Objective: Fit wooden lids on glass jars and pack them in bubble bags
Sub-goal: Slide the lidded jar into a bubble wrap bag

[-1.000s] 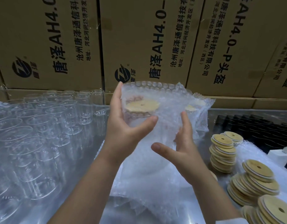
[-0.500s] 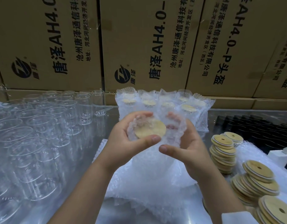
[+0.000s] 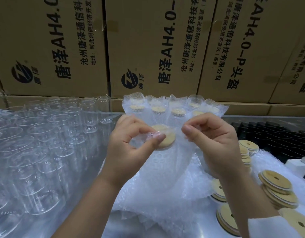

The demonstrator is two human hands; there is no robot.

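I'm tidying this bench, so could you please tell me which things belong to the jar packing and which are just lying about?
Job: bubble bag, pinched by left hand and right hand; lidded jar inside it; empty glass jars; wooden lid stacks; packed jars.
Lying about: cardboard boxes; black tray; white container.

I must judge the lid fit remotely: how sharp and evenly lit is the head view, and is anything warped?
Head view: soft, even light, no hard shadows; wooden lid fairly sharp at centre. Head view: bubble bag washes out white lower down, glass jars smear toward the left edge, cardboard boxes lean from wide-angle distortion.
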